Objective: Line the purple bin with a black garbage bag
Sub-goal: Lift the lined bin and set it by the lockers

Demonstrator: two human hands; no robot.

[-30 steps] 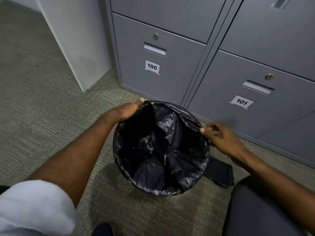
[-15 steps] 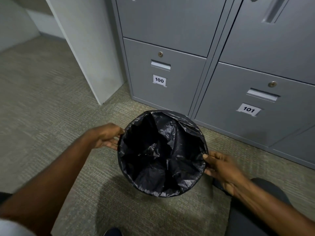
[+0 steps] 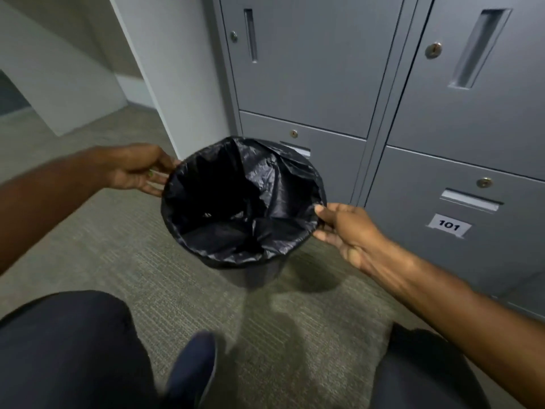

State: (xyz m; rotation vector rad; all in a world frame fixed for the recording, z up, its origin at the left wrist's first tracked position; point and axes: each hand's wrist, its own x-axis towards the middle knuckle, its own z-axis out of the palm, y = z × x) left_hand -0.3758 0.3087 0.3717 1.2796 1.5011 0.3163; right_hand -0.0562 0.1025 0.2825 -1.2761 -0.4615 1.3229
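The black garbage bag point(image 3: 253, 202) lines the round bin, its edge folded over the whole rim. Below the bag's folded edge a short stretch of the bin's dark wall point(image 3: 259, 274) shows; its colour is hard to read in this light. My left hand point(image 3: 138, 169) grips the left side of the rim, thumb on top and fingers underneath. At the right side of the rim, my right hand point(image 3: 348, 228) pinches it the same way. The bin's mouth tilts towards me, and I cannot tell whether its base touches the carpet.
Grey metal lockers point(image 3: 309, 69) stand right behind the bin, one labelled 101 point(image 3: 448, 225). A white wall corner point(image 3: 165, 69) is at the back left. Carpet point(image 3: 88, 246) covers the floor. My dark trouser legs and one shoe point(image 3: 191, 370) fill the bottom of the view.
Both hands went from the far rim to its left and right sides and now grip it. The bin sits higher in view against the lockers, and my legs and shoe have appeared.
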